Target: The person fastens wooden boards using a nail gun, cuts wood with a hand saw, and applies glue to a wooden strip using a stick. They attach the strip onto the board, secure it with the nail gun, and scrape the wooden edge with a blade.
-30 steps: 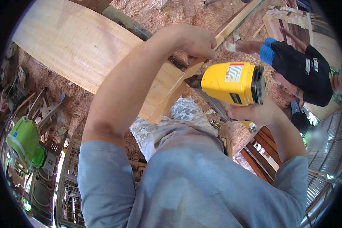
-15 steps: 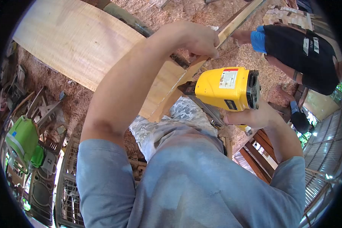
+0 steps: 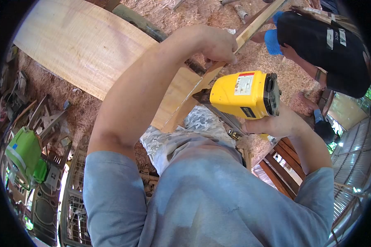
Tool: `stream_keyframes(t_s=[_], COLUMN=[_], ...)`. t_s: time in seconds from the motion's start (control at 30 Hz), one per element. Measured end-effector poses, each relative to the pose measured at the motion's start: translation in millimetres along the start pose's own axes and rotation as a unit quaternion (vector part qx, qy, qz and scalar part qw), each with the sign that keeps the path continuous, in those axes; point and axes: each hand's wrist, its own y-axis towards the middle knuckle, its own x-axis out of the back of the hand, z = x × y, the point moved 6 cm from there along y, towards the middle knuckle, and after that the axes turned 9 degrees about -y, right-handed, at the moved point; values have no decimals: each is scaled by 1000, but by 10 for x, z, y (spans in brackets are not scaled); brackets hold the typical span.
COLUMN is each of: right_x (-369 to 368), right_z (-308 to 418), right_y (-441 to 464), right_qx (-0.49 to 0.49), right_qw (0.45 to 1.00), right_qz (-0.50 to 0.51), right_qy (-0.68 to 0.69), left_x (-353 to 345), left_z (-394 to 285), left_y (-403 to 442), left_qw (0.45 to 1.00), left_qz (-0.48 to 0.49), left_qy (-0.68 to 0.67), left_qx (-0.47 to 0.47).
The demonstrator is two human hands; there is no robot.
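Note:
My left hand is closed on a narrow wooden strip, above the end of a wide pale board. In my right hand is a yellow nail gun, gripped below its body. The gun's dark nose touches or nearly touches the wooden edge piece along the board's end. My right fingers are partly hidden by the gun.
A person in a black shirt is at the upper right, near another person's dark head. Wood shavings cover the ground. A green container stands at the left, near a wire rack.
The nail gun and my right hand have shifted slightly left. My left hand has barely moved. The person in black has moved toward the strip, and a hand now shows near the blue shorts.

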Motion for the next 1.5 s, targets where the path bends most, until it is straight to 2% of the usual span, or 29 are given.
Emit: stream_keyframes(t_s=[0.17,0.23,0.37,0.47,0.67,0.73,0.93,1.07,1.2,1.27,1.5], right_x=[-5,-13,-23,-44,-145,-165,-206,-225,-230,-238,-233], right_z=[28,79,18,-34,-144,-97,-73,-45,-32,-7,33], right_y=[-1,-10,-7,-67,-67,-56,-6,12,8,6,-17], right_qx=[-27,-69,-45,-38,-26,29,-9,22,0,-6,-23], right_qw=[999,998,999,998,999,999,999,999,999,999,999], right_qz=[11,11,2,-20,15,25,39,25,38,46,34], right_qy=[-24,-1,2,-46,22,-37,-24,-18,-11,3,-11], left_x=[-13,-29,-27,-15,-11,-13,-21,-13,16,32,8], left_z=[20,25,47,31,18,18,54,35,11,-35,2], left_y=[-4,-2,26,10,-40,-41,6,-25,-55,-67,-3], left_qw=[1000,1000,1000,1000,1000,999,999,999,999,998,999], left_qz=[4,-1,8,-3,9,5,-6,-6,6,-7,1], left_qy=[-9,-1,5,27,27,35,39,32,33,49,53], left_qx=[-4,3,2,-10,1,-1,-11,3,9,-25,-1])
